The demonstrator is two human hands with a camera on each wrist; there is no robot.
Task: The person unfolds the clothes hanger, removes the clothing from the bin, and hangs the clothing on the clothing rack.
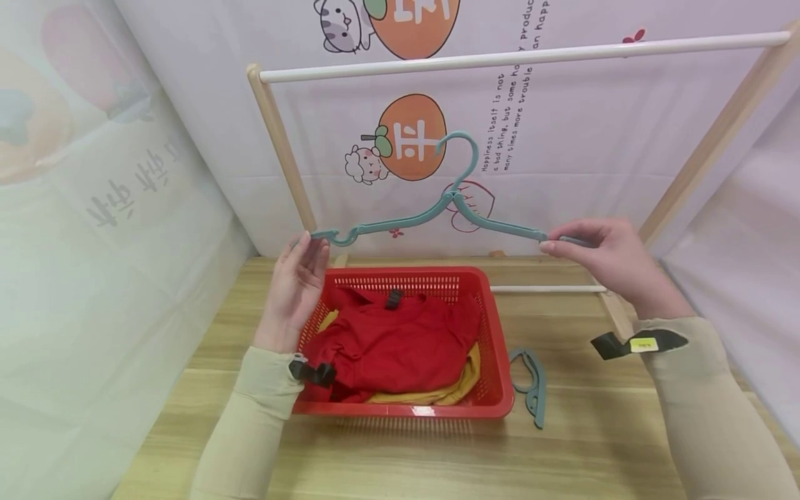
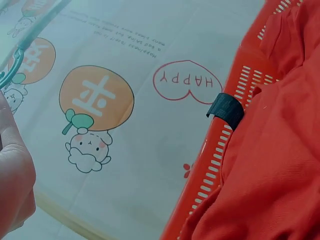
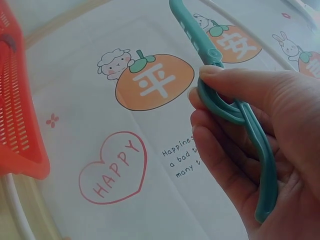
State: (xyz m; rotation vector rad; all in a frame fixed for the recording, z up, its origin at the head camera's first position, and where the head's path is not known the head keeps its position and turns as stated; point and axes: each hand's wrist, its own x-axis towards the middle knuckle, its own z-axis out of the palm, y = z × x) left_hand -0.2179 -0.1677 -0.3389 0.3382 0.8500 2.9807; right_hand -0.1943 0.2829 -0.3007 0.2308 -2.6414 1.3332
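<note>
A teal folding hanger (image 1: 406, 221) is held spread out above the basket, its hook pointing up. My left hand (image 1: 295, 288) pinches the tip of its left arm between thumb and fingers. At the other end my right hand (image 1: 603, 258) grips the right arm; in the right wrist view the thumb and fingers of this hand (image 3: 280, 115) close round the hanger's notched part (image 3: 220, 107). Below the hanger, a red garment (image 1: 400, 340) lies in a red plastic basket (image 1: 496, 354), on top of a yellow cloth (image 1: 465, 382).
A second teal hanger (image 1: 536, 396), folded, lies on the wooden table (image 1: 581, 444) to the right of the basket. Behind stands a rack with a white rail (image 1: 525, 59) and wooden posts (image 1: 281, 146). Printed white cloth (image 1: 350, 111) hangs at the back and sides.
</note>
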